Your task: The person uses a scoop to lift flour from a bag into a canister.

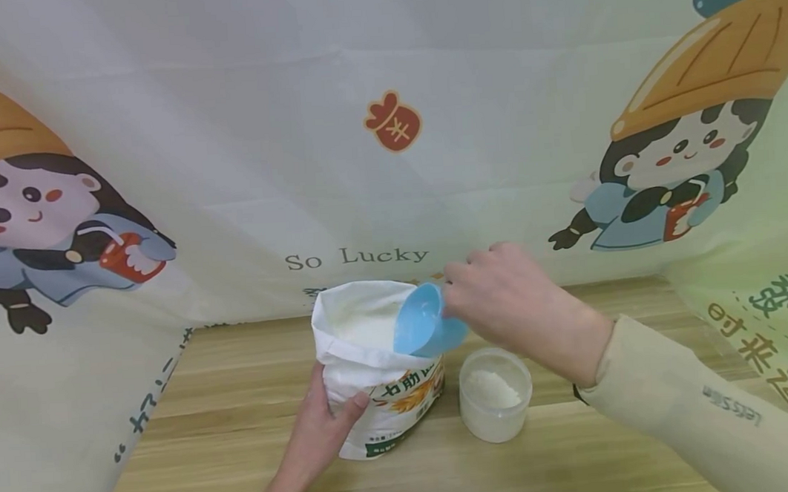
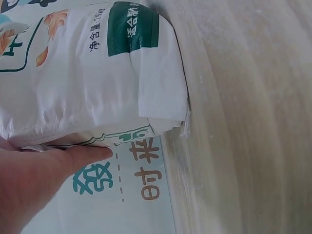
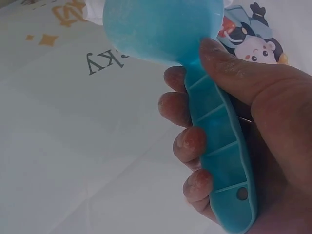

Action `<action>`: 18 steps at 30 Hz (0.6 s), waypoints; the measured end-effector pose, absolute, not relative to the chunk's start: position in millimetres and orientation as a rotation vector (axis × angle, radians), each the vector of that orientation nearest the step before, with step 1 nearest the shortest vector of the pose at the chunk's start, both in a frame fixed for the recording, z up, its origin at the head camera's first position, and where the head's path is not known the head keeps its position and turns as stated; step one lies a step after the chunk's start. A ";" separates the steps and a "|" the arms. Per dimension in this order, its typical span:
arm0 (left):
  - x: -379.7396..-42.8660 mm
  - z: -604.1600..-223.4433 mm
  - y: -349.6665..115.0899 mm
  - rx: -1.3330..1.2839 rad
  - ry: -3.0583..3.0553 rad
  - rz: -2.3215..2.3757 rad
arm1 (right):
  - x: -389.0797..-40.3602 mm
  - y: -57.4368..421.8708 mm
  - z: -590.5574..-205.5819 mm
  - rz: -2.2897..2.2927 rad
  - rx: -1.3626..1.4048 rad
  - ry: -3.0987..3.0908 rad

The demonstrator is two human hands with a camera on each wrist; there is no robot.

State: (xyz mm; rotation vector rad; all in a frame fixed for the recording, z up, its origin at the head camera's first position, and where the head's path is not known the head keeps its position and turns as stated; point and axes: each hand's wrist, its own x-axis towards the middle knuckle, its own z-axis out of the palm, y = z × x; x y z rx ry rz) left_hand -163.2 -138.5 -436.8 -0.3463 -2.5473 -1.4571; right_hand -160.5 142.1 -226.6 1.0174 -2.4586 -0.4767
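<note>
A white flour bag (image 1: 350, 367) stands on the wooden table, its top open and white flour (image 1: 366, 329) showing inside. My left hand (image 1: 324, 435) holds the bag low on its left side, thumb across the front. In the left wrist view the bag's lower end (image 2: 163, 83) rests at the table. My right hand (image 1: 514, 306) grips the ribbed handle of a light-blue scoop (image 3: 222, 141), fingers curled round it. The scoop's bowl overlaps the bag's right rim in the head view, tilted. Powder dusts the right fingertips.
A clear round tub (image 1: 497, 419) with some white powder in it stands on the wooden table (image 1: 196, 427), just right of the bag. Behind and at both sides hangs a pale printed cloth (image 1: 261, 134) with cartoon figures and lettering.
</note>
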 end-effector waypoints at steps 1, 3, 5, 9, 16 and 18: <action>-163.2 -436.7 -138.6 -0.350 -2.547 -1.459 | -160.7 141.1 -227.0 -0.482 1.018 -2.453; -163.0 -436.7 -139.0 -0.354 -2.551 -1.453 | -161.4 138.5 -227.2 -0.487 1.018 -2.450; -163.0 -436.9 -139.5 -0.362 -2.549 -1.450 | -162.6 135.4 -227.6 -0.505 1.017 -2.448; -163.6 -437.6 -139.7 -0.371 -2.548 -1.445 | -165.9 128.1 -229.8 -0.535 1.026 -2.435; -164.9 -437.5 -139.9 -0.372 -2.556 -1.431 | -172.5 119.8 -235.2 -0.575 1.056 -2.424; -164.9 -437.5 -139.8 -0.368 -2.558 -1.434 | -173.8 118.0 -236.1 -0.585 1.063 -2.434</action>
